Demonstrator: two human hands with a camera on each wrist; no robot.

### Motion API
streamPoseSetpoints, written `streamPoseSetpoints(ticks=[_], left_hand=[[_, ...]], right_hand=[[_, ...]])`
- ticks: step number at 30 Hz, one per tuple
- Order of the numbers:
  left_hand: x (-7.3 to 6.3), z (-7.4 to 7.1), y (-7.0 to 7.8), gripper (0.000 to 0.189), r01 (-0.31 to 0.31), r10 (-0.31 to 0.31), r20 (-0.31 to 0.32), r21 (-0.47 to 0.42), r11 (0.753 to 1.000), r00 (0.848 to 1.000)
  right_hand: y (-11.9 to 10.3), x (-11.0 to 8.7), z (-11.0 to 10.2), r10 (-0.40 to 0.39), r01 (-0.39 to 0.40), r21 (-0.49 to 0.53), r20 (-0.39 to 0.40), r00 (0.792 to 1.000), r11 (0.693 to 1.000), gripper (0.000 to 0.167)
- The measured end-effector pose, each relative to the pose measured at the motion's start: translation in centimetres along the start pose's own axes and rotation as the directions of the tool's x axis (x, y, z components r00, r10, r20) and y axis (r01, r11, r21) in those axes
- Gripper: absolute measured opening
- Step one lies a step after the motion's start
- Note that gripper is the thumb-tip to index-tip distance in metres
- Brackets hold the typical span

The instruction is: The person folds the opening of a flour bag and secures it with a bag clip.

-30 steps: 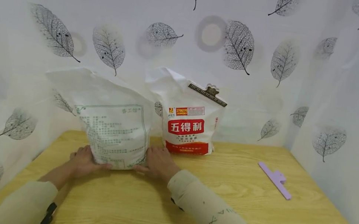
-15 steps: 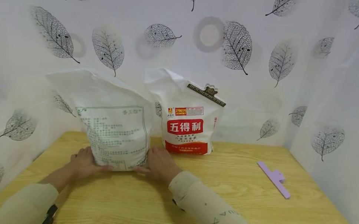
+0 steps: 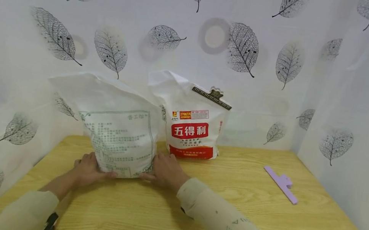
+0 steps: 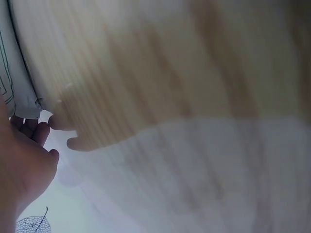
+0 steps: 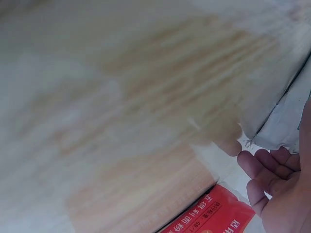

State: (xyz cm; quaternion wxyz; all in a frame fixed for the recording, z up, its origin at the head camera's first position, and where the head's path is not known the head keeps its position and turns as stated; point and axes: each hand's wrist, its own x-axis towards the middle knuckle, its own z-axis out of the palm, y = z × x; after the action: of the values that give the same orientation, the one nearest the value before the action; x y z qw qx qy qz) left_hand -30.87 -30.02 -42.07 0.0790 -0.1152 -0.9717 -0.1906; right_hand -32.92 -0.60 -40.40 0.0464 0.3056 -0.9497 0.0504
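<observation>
A full white bag with green print (image 3: 120,134) stands on the wooden table, its loose top leaning left. My left hand (image 3: 88,170) grips its lower left corner, thumb along the front and fingers around the side. At the lower right corner my right hand (image 3: 167,172) holds it the same way. In the left wrist view curled fingers (image 4: 41,132) meet the bag's edge (image 4: 22,82). The right wrist view has fingers (image 5: 267,165) at the bag's other bottom corner (image 5: 282,128). The bag's back is hidden.
Behind and to the right stands a white and red flour bag (image 3: 191,131), its folded top held by a dark bear-shaped clip (image 3: 214,95). A lilac bag clip (image 3: 281,185) lies on the table (image 3: 233,220) at right. Leaf-patterned sheeting (image 3: 257,112) encloses the back and sides.
Both hands have shifted the white bag with green print slightly to the right and toward me, keeping their hold. The flour bag and the lilac clip stay where they were.
</observation>
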Motion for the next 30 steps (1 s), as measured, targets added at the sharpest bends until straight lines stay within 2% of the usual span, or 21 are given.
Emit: streamPoseSetpoints(ticks=[7,13,19,23,30], left_hand=[[-0.4,0.2,0.5,0.083,0.000,0.000,0.002,0.011,1.000,1.000],[-0.4,0.4,0.7,0.078,-0.031,0.031,-0.004,0.004,1.000,1.000],[-0.4,0.9,1.1,0.078,-0.044,0.045,-0.020,0.061,0.997,0.999],[-0.4,1.0,1.6,0.076,-0.047,0.049,-0.031,0.074,0.996,0.998],[-0.5,1.3,2.0,0.074,-0.051,0.054,-0.039,0.072,0.996,0.998]], right_hand=[[0.4,-0.3,0.1,-0.041,0.040,-0.099,-0.007,0.999,0.994,0.082],[0.7,-0.5,0.1,-0.058,0.057,-0.112,-0.001,0.998,0.992,0.082],[1.3,-1.0,-0.2,-0.080,0.079,-0.117,-0.003,0.997,0.990,0.082],[1.8,-1.4,-0.3,-0.085,0.085,-0.058,0.001,0.996,0.995,0.084],[2.4,-1.7,-0.4,-0.039,0.038,0.108,0.005,0.999,0.993,0.093]])
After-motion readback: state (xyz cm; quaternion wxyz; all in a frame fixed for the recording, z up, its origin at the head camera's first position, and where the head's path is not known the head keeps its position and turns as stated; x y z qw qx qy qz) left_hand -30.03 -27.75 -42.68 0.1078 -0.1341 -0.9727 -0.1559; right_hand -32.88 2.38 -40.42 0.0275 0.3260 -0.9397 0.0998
